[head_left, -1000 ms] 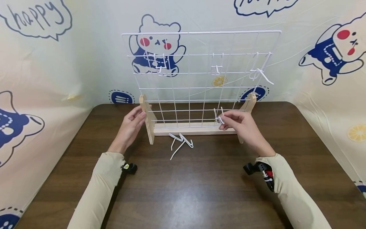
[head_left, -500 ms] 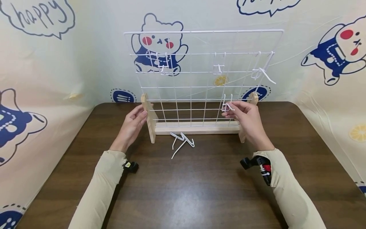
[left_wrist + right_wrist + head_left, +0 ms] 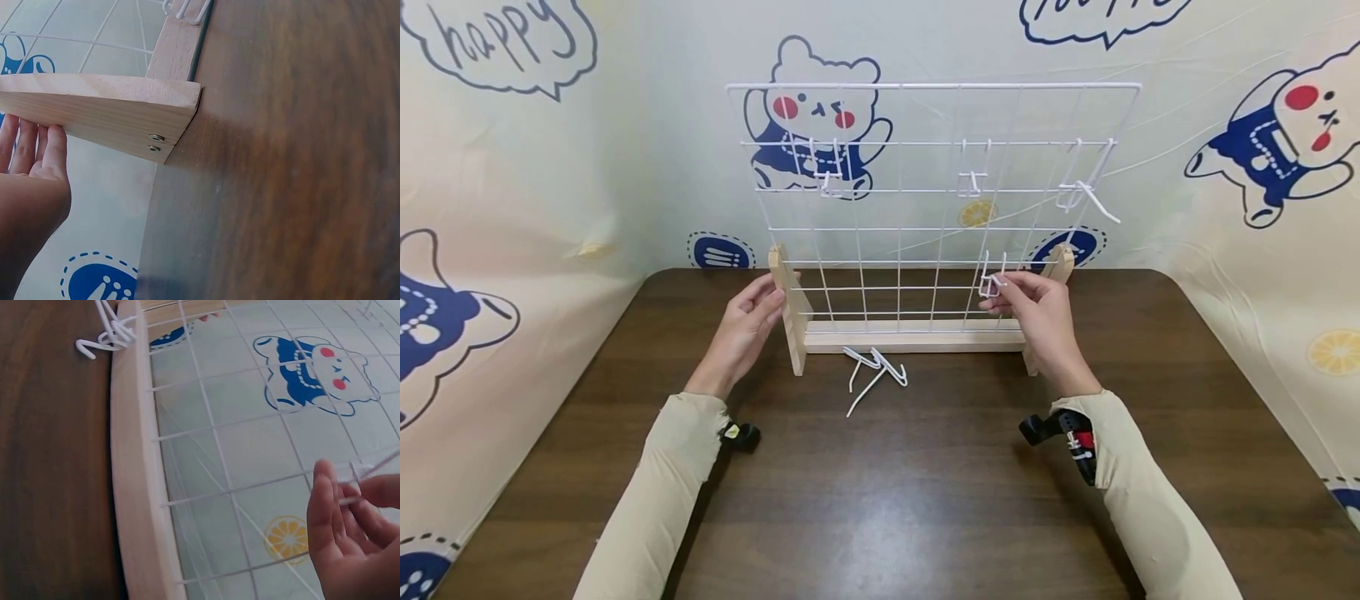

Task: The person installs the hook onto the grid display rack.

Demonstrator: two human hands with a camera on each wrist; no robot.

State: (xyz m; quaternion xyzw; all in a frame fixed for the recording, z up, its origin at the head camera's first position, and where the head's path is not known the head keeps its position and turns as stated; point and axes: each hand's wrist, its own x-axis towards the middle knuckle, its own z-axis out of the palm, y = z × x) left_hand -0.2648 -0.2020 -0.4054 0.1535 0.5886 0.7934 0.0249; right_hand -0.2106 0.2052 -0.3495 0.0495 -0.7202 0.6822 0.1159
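A white wire grid rack (image 3: 898,288) stands upright on a wooden base. My left hand (image 3: 739,337) holds the left wooden side panel (image 3: 790,312), its fingertips reaching round the back edge. In the left wrist view, that hand's fingers (image 3: 56,147) lie against the panel's outer face. My right hand (image 3: 1047,325) pinches a white wire hook (image 3: 985,287) between thumb and fingers at the grid's lower right. The hook's two upper prongs point upward, close to a horizontal wire. In the right wrist view the fingers (image 3: 322,506) partly hide the hook.
Several white hooks hang along the grid's upper part, including a left hook (image 3: 827,179), a middle hook (image 3: 973,179) and a right hook (image 3: 1099,200). Loose hooks (image 3: 891,368) lie on the brown table (image 3: 880,483) before the base. A printed cloth (image 3: 647,150) hangs behind.
My right hand has raised the hook from beside the base to the lower horizontal wires and shifted slightly right. My left hand stays at the side panel.
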